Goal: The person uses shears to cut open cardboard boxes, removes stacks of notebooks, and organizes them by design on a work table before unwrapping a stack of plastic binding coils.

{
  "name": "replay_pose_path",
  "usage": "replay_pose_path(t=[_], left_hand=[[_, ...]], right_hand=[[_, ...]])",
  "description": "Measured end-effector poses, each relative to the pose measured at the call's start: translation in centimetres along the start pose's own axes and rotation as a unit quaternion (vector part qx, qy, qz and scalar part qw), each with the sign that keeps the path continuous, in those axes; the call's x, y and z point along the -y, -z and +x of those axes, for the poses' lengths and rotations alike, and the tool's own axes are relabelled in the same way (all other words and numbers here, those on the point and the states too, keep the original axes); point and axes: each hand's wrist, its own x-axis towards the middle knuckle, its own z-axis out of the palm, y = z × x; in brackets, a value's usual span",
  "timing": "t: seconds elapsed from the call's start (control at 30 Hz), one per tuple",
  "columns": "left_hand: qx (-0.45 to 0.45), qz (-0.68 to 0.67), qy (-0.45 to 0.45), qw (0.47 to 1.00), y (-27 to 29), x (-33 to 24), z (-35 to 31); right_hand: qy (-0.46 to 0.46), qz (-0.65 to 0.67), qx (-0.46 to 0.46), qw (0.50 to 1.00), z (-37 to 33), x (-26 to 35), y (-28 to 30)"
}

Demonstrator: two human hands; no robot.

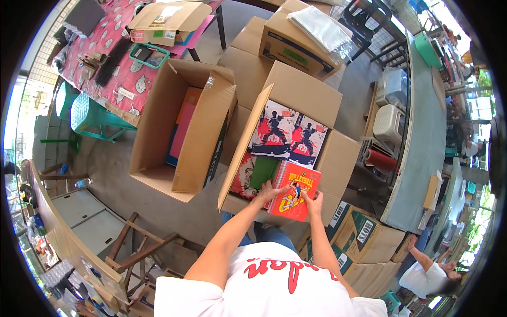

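My left hand (268, 193) grips the spiral-bound side of a red notebook (297, 191) with yellow lettering and a drawn player on its cover. My right hand (312, 203) holds the opposite edge, thumb on the cover. The notebook is over the near right corner of an open cardboard box (340, 158). Inside that box lie a notebook with a black-and-red figure (272, 127), a similar notebook (308, 138) beside it, a plain green cover (264, 171), and a red-and-white patterned notebook (243, 179) partly under the flap.
Left of it stands another open carton (203, 127) with pink and orange items (182, 127) inside. Beyond are a closed carton (285, 45) topped with clear plastic bags (319, 29), a pink-covered table (113, 50) and a teal stool (95, 116). Stacked cartons (364, 235) and a person (430, 274) are at right.
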Motion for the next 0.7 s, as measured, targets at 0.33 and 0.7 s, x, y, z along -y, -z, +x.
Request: replay_pose_path(t=[0.33, 0.7], left_hand=[[0.036, 0.057, 0.091, 0.994, -0.2, -3.8, -0.7], [0.068, 0.091, 0.014, 0.993, -1.5, -4.9, -3.2]], right_hand=[[0.009, 0.245, 0.092, 0.965, 0.4, -3.1, 0.1], [-0.055, 0.385, 0.227, 0.893, -0.3, -0.9, 3.1]])
